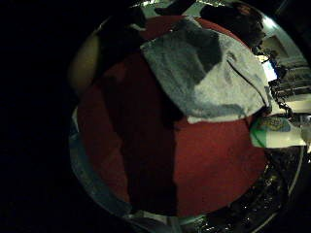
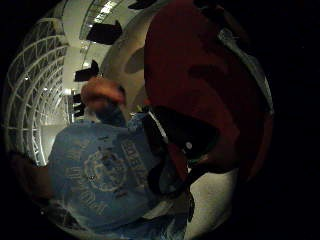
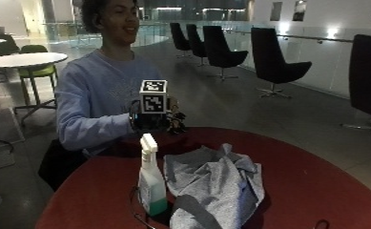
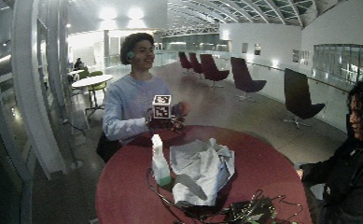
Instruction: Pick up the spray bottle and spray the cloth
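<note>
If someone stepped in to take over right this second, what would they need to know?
Right hand: gloved, raised above the red table's far edge in front of the person, holding nothing; whether its fingers are open or curled I cannot tell.
Spray bottle: upright on the table, untouched, beside the cloth.
Cloth: grey, crumpled in a heap on the table.
Done: nothing yet.
Left: reach down, grip the bottle, spray the cloth.
</note>
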The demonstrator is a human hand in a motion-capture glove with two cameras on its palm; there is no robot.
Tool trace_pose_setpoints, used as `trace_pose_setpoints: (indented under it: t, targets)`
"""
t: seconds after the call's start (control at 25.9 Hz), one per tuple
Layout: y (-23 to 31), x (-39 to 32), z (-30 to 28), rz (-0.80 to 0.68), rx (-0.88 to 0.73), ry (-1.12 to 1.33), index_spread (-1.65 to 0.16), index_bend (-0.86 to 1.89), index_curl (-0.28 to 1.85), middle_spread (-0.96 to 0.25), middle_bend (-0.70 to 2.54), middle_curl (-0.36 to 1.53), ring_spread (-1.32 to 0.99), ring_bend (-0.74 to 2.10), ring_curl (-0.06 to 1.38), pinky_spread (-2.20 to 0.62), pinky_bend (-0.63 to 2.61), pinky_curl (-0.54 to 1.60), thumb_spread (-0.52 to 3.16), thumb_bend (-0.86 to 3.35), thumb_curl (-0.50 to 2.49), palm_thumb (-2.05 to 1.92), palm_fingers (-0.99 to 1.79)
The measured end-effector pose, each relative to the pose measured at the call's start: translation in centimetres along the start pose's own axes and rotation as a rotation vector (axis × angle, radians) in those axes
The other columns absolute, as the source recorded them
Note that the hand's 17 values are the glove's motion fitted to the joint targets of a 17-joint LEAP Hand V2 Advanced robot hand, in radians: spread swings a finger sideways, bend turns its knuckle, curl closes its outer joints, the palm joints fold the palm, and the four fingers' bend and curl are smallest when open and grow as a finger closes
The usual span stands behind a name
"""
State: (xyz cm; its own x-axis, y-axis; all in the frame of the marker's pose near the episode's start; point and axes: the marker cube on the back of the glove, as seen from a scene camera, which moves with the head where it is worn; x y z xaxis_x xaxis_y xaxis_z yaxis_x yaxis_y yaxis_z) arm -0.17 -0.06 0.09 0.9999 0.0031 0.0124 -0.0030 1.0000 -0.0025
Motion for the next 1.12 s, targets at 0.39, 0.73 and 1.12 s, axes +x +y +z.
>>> trace_pose_setpoints:
  t: [0.39,0.73,1.12]
  targets:
    - [-1.1,-0.2,0.3,-0.003,-0.008,-0.011,-0.34,0.14,0.15,0.00,0.44,0.21,0.06,0.33,0.17,0.20,0.25,0.17,0.86,0.19,0.12,0.38,0.52]
    - [-1.6,-0.4,0.4,0.003,-0.011,-0.010,-0.38,0.16,0.20,0.00,0.43,0.26,0.08,0.23,0.18,0.23,0.28,0.22,1.04,0.14,0.16,0.41,0.46]
    - [3.2,1.0,-0.7,0.062,0.054,-0.036,-0.38,0.15,0.23,0.00,0.41,0.30,0.09,0.20,0.19,0.24,0.26,0.25,1.12,0.09,0.19,0.43,0.46]
